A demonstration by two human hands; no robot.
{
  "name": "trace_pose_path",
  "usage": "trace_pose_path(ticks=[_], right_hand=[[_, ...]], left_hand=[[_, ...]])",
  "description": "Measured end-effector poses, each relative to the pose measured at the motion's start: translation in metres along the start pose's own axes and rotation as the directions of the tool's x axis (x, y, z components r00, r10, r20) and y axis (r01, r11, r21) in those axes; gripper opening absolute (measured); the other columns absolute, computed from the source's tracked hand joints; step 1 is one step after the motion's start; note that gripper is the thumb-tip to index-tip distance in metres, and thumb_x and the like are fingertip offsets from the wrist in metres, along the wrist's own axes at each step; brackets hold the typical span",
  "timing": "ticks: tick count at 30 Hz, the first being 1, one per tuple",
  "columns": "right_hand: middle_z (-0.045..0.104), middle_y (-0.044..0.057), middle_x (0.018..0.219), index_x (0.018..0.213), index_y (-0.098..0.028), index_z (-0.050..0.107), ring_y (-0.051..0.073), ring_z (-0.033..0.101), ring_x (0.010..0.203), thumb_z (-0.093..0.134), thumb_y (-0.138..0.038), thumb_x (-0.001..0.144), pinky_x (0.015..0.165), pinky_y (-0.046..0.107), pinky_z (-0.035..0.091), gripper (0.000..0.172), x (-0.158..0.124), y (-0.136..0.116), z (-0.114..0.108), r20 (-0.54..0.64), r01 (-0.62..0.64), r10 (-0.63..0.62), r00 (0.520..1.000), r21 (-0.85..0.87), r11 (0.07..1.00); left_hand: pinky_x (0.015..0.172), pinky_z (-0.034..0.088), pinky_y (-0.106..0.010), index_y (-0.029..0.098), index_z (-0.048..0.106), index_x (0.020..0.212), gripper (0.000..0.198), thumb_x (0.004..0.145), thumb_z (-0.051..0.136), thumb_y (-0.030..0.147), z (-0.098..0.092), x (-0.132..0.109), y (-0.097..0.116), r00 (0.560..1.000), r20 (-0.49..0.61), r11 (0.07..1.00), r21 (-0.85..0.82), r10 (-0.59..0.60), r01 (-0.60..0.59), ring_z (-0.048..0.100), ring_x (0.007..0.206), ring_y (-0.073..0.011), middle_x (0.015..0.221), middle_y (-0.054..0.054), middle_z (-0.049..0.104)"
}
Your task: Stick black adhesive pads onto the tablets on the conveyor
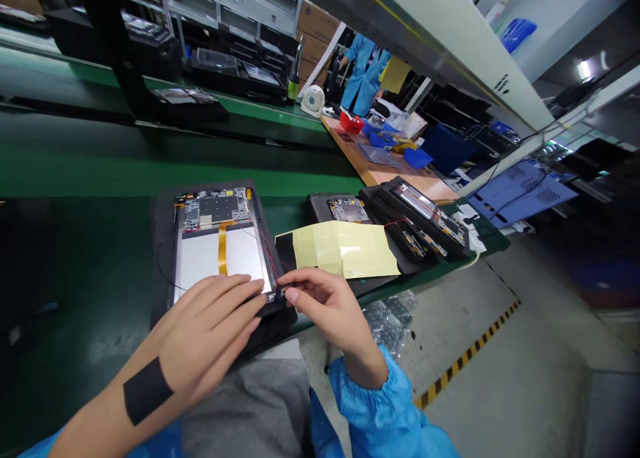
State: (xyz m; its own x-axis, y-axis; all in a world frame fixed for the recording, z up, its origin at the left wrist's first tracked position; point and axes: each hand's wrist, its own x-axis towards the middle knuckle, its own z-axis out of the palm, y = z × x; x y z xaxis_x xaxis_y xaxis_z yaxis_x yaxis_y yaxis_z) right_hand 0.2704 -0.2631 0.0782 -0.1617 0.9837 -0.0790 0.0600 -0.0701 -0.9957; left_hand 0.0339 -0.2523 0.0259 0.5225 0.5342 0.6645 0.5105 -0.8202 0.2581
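Observation:
An opened tablet lies in a dark foam tray. Its circuit board shows at the far end, and an amber ribbon cable runs down over the silver battery area. My left hand, a black patch on its wrist, rests flat with outstretched fingers across the tablet's near end. At the near right corner, my right hand has thumb and index finger drawn together beside thin red wires. Whatever small piece is between those fingertips is hidden.
Creased yellow paper lies right of the tablet, over another dark tray. More opened devices sit in trays beyond it. A wooden table holds blue and red bins, near a small white fan. A person in blue stands behind.

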Motion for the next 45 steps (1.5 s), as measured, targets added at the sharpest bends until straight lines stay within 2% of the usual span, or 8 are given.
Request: trace_pose_path(ticks=[8,14,18,24,30,37,42,45], right_hand=[[0.065,-0.005,0.069,0.108,-0.022,0.069,0.014,0.065,0.061,0.068,-0.022,0.099,0.063,0.024,0.054,0.008,0.0,0.005,0.0,-0.228,0.231,-0.357,0.906,-0.442,0.867],[0.076,0.007,0.088,0.115,-0.016,0.075,0.02,0.07,0.078,0.063,-0.025,0.112,0.075,0.031,0.059,0.015,0.005,-0.007,-0.003,0.323,0.554,-0.501,0.803,-0.714,0.428],[0.074,0.008,0.101,0.13,-0.018,0.076,0.02,0.071,0.09,0.055,-0.019,0.114,0.079,0.029,0.06,0.026,0.013,-0.022,-0.008,0.519,0.6,-0.309,0.797,-0.615,0.512],[0.068,0.007,0.106,0.115,-0.022,0.084,0.017,0.065,0.085,0.065,-0.023,0.111,0.076,0.03,0.057,0.02,0.024,-0.023,-0.009,0.421,0.536,-0.333,0.844,-0.659,0.527],[0.071,0.004,0.086,0.109,-0.018,0.078,0.019,0.064,0.08,0.068,-0.037,0.112,0.07,0.032,0.051,0.022,0.033,-0.018,-0.005,0.519,0.666,-0.431,0.738,-0.661,0.346],[0.081,0.005,0.094,0.104,-0.019,0.072,0.019,0.071,0.086,0.072,-0.027,0.11,0.08,0.035,0.056,0.01,0.046,-0.008,0.008,0.567,0.758,-0.504,0.652,-0.47,0.451],[0.077,0.008,0.114,0.129,-0.022,0.077,0.019,0.072,0.101,0.061,-0.019,0.113,0.086,0.032,0.061,0.023,0.031,-0.019,0.003,0.526,0.642,-0.387,0.758,-0.493,0.587],[0.071,0.01,0.119,0.134,-0.022,0.076,0.02,0.071,0.107,0.056,-0.015,0.113,0.088,0.034,0.062,0.029,0.023,-0.026,0.0,0.519,0.607,-0.327,0.79,-0.585,0.538]], left_hand=[[0.139,0.027,-0.046,0.026,0.075,0.132,0.035,0.108,0.051,0.019,-0.02,0.006,-0.031,0.984,0.122,0.986,0.088,0.13,-0.141,0.058,0.151,-0.0265,0.155,-0.001,0.071],[0.138,0.031,-0.048,0.024,0.072,0.137,0.035,0.107,0.057,0.016,-0.028,0.0,-0.035,0.984,0.124,0.989,0.051,0.129,-0.136,0.058,0.153,-0.0271,0.153,-0.005,0.072],[0.136,0.034,-0.044,0.023,0.072,0.137,0.038,0.103,0.058,0.011,-0.023,-0.004,-0.036,0.991,0.072,0.994,-0.005,0.109,-0.109,0.06,0.149,-0.0255,0.149,-0.005,0.074],[0.134,0.036,-0.044,0.024,0.073,0.131,0.034,0.104,0.056,0.012,-0.018,-0.004,-0.035,0.997,0.032,0.997,-0.048,0.067,-0.066,0.058,0.148,-0.0252,0.147,-0.004,0.075],[0.133,0.036,-0.044,0.023,0.073,0.127,0.03,0.105,0.056,0.011,-0.015,-0.003,-0.036,0.999,0.012,0.995,-0.084,0.05,-0.049,0.057,0.148,-0.0246,0.144,-0.004,0.075],[0.135,0.032,-0.044,0.022,0.073,0.119,0.024,0.104,0.056,0.013,-0.013,-0.003,-0.037,0.997,-0.013,0.993,-0.096,0.071,-0.071,0.053,0.151,-0.0255,0.144,-0.005,0.074],[0.137,0.033,-0.048,0.023,0.075,0.114,0.022,0.105,0.058,0.015,-0.013,-0.004,-0.031,1.0,-0.02,0.992,-0.129,0.001,-0.003,0.056,0.151,-0.0264,0.147,-0.004,0.073],[0.137,0.033,-0.05,0.023,0.075,0.118,0.022,0.106,0.058,0.017,-0.014,-0.003,-0.03,1.0,-0.005,0.994,-0.112,-0.006,0.006,0.054,0.153,-0.0282,0.152,-0.004,0.071]])
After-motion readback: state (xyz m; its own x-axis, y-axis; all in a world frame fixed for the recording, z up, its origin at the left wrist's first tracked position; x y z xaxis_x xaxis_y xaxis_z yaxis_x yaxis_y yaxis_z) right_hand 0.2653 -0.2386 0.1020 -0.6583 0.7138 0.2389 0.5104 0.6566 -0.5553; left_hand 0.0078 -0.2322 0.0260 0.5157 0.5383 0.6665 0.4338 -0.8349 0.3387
